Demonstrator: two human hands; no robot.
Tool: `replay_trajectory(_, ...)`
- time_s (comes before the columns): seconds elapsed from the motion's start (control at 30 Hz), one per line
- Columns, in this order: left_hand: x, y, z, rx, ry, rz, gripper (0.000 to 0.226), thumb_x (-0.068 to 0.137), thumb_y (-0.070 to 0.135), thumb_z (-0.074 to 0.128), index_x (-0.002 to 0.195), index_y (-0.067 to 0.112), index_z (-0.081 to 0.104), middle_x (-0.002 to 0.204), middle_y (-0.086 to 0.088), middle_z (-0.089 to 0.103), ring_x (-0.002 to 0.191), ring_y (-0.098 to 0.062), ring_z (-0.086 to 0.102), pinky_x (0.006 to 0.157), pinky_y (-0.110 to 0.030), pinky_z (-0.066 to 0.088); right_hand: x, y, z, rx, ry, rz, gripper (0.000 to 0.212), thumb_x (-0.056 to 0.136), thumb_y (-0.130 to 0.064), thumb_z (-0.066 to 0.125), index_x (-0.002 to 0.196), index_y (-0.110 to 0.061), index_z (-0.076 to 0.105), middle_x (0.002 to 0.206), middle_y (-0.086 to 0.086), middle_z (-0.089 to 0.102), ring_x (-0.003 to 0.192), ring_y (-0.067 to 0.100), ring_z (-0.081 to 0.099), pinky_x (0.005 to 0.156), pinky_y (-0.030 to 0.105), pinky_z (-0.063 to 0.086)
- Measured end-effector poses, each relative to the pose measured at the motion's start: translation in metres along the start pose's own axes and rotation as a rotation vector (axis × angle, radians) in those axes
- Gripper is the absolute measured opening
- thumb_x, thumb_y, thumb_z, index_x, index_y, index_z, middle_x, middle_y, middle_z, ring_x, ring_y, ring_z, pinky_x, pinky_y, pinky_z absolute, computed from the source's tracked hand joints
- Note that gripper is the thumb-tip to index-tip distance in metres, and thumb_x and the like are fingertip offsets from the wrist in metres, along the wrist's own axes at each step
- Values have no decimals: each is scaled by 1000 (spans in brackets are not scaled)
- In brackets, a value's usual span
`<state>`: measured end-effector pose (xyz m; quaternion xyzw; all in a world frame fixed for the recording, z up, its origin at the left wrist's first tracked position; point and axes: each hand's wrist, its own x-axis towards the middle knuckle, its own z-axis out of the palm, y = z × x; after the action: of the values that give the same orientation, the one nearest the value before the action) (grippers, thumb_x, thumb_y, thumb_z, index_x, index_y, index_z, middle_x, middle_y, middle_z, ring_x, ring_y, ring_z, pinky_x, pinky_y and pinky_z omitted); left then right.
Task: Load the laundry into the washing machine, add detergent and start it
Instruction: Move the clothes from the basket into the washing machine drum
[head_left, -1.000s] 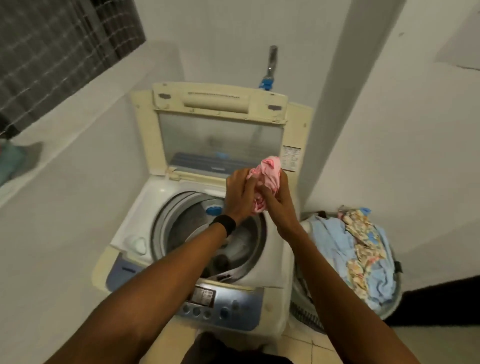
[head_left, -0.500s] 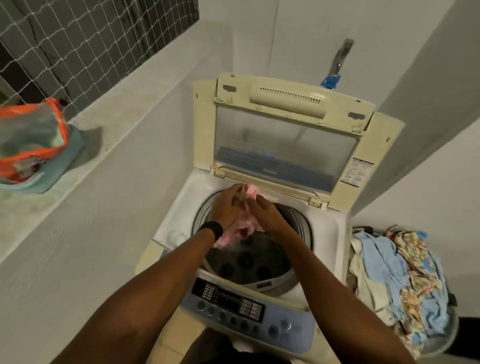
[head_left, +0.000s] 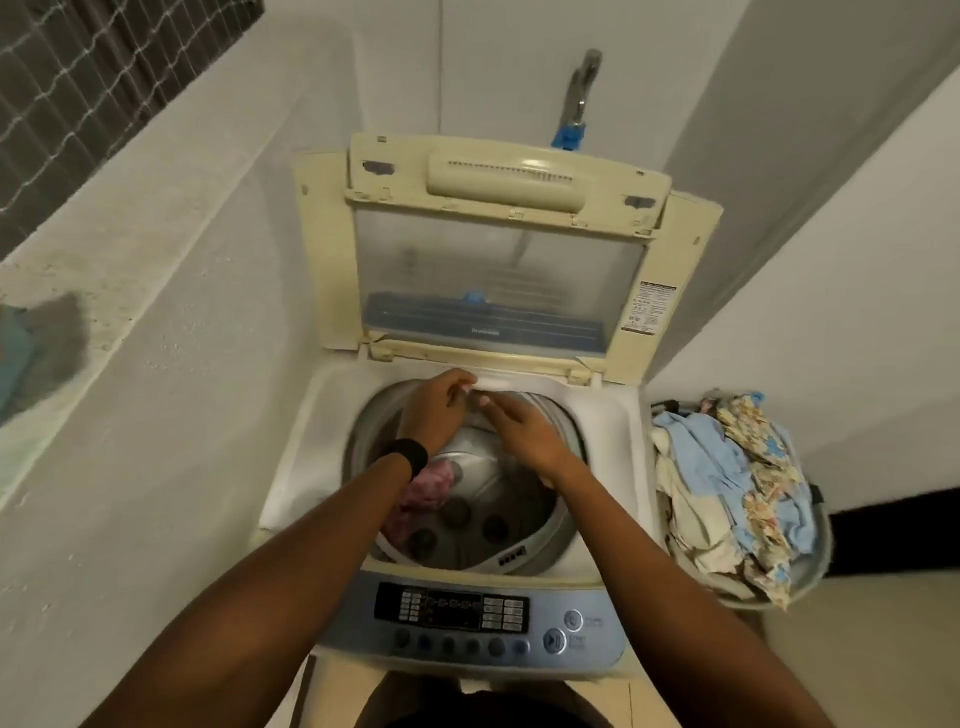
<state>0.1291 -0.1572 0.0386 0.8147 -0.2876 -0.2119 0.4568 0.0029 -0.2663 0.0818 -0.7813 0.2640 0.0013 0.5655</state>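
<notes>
My left grip (head_left: 436, 410) is hanging over the back rim of the drum (head_left: 519, 499), fingers loosely curled and holding nothing. My right grip (head_left: 524, 431) is lying just beside it, fingers stretched out flat toward the left and also empty, with the fingertips of the two nearly meeting. I am seeing the pink garment (head_left: 423, 491) lying down in the drum against its left wall, partly hidden behind my left forearm. It is sitting crumpled in a bunch, mottled in deeper and paler pink, its longer side running diagonally from under the black wristband (head_left: 410, 457) toward the near-left of the tub. The washing machine (head_left: 322, 441) is standing with its lid (head_left: 498, 291) raised upright at the back. A basket (head_left: 810, 577) is standing just right of the machine, heaped with blue, cream and floral clothes (head_left: 727, 478).
</notes>
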Motion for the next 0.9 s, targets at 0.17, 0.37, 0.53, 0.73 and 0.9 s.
replay_trajectory(0.17,10,41,53,16,-119,135,23,103,11,51,110,19,71,114,1,73,106,-19,66,98,-41,54,-30,18,-48,-2,186,-27,33,107,-35,50,128,-18,68,124,0,70,110,11,64,97,23,49)
replay_trajectory(0.37,15,92,125,58,-230,233,22,104,18,51,107,21,73,106,4,74,99,-16,65,89,-31,51,-57,60,-118,101,404,35,19,103,-35,58,111,-25,72,107,0,75,101,13,72,89,31,57)
replay_trajectory(0.53,16,125,189,79,-315,278,20,105,22,53,108,21,73,107,2,74,98,-18,66,90,-36,53,-76,107,-180,122,528,50,21,102,-31,59,108,-18,75,103,0,76,96,18,73,89,35,59)
replay_trajectory(0.73,19,156,256,92,-382,281,18,103,23,56,107,24,74,110,6,75,99,-12,67,83,-26,51,-97,163,-243,132,691,158,10,97,-11,64,97,-16,72,97,7,75,89,24,72,84,38,58)
replay_trajectory(0.9,19,174,306,79,-430,247,20,104,22,58,111,19,76,112,1,75,101,-16,67,90,-32,54,-111,218,-286,98,814,319,16,92,-8,68,108,-6,72,97,5,72,93,29,70,79,32,53)
